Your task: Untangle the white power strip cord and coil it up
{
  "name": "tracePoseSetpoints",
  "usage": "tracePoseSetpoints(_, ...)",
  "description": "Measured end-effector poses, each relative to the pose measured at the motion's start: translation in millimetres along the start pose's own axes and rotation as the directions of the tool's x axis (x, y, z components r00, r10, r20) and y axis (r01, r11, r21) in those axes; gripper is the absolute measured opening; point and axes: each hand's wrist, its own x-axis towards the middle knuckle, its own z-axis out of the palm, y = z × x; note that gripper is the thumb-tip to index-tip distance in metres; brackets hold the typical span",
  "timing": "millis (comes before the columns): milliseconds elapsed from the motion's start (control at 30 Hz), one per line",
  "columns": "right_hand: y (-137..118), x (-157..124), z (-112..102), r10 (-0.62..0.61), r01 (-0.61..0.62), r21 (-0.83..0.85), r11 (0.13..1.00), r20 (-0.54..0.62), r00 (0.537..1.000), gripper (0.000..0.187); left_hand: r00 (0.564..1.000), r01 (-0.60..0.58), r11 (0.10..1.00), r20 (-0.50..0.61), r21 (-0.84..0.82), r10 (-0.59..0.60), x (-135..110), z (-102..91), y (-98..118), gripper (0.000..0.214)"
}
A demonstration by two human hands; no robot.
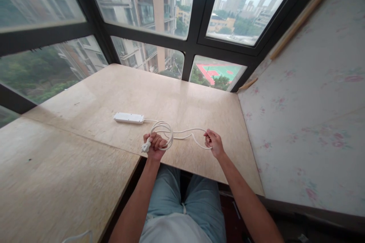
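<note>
A white power strip point(129, 118) lies on the stone sill, face not readable from here. Its white cord point(185, 133) runs right into several loose loops gathered at my left hand point(156, 145). That hand is closed around the coil, and the white plug point(146, 146) pokes out on its left side. Farther right, my right hand point(213, 143) pinches a stretch of the same cord, which bends in a loop between the two hands. Both hands are just above the sill's front edge.
The beige stone sill point(108, 87) spreads ahead and to the left, with a seam across it. Dark-framed windows point(194, 26) rise behind. A flowered wall point(302, 121) bounds the right. Part of another white cord point(78, 237) shows at the bottom left.
</note>
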Motion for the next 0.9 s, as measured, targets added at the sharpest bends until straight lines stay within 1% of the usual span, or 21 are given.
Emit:
tracePoseSetpoints(67,9,-13,10,0.042,-0.042,0.145,0.988,0.0,0.999,0.038,0.999,-0.038,0.999,-0.038,0.033,0.04,0,4.4,-7,0.041)
tracePoseSetpoints(100,14,-20,13,0.061,-0.06,0.193,0.979,0.005,0.998,0.037,0.998,-0.043,0.998,-0.045,0.051,0.046,0,6.3,-10,0.042)
tracePoseSetpoints(167,27,-32,15,0.095,-0.098,0.231,0.968,0.025,0.995,0.035,0.998,-0.037,0.996,-0.037,0.086,0.04,0,9.5,-15,0.042)
tracePoseSetpoints(267,46,-47,9,0.183,-0.19,0.168,0.967,0.059,0.981,0.036,1.0,-0.002,0.991,-0.003,0.135,0.003,-2,13.4,-20,0.041)
tracePoseSetpoints(333,53,-52,2,0.206,-0.207,0.025,0.978,0.036,0.978,0.037,0.999,0.038,0.987,0.013,0.157,-0.04,-5,15.8,-23,0.041)
tracePoseSetpoints(400,54,-55,-6,0.141,-0.139,-0.169,0.976,-0.003,0.99,0.04,0.995,0.088,0.981,0.031,0.17,-0.095,-7,18.0,-24,0.041)
tracePoseSetpoints(467,46,-56,-10,0.022,-0.022,-0.347,0.938,-0.002,1.0,0.045,0.984,0.151,0.973,0.066,0.177,-0.165,-9,20.0,-27,0.042)
tracePoseSetpoints(533,32,-56,-11,-0.076,0.087,-0.462,0.883,0.042,0.996,0.045,0.962,0.225,0.958,0.116,0.179,-0.248,-13,22.0,-30,0.043)
tracePoseSetpoints(600,17,-56,-6,-0.144,0.181,-0.529,0.829,0.111,0.983,0.043,0.934,0.29,0.94,0.161,0.182,-0.32,-16,24.3,-33,0.044)
tracePoseSetpoints(700,-2,-55,8,-0.189,0.297,-0.528,0.796,0.249,0.95,0.041,0.894,0.348,0.918,0.227,0.188,-0.386,-23,28.0,-37,0.048)
tracePoseSetpoints(767,-10,-52,18,-0.161,0.349,-0.499,0.793,0.382,0.91,0.038,0.863,0.383,0.901,0.271,0.203,-0.427,-27,29.5,-37,0.052)
tracePoseSetpoints(833,-19,-45,27,-0.075,0.372,-0.477,0.796,0.533,0.843,0.034,0.838,0.419,0.875,0.268,0.241,-0.475,-30,29.5,-36,0.057)
tracePoseSetpoints(867,-24,-41,29,-0.004,0.359,-0.471,0.806,0.602,0.798,0.033,0.832,0.436,0.86,0.246,0.264,-0.498,-31,29.0,-35,0.059)
tracePoseSetpoints(900,-30,-36,31,0.089,0.318,-0.471,0.823,0.66,0.746,0.033,0.828,0.451,0.846,0.219,0.285,-0.515,-32,28.2,-34,0.062)
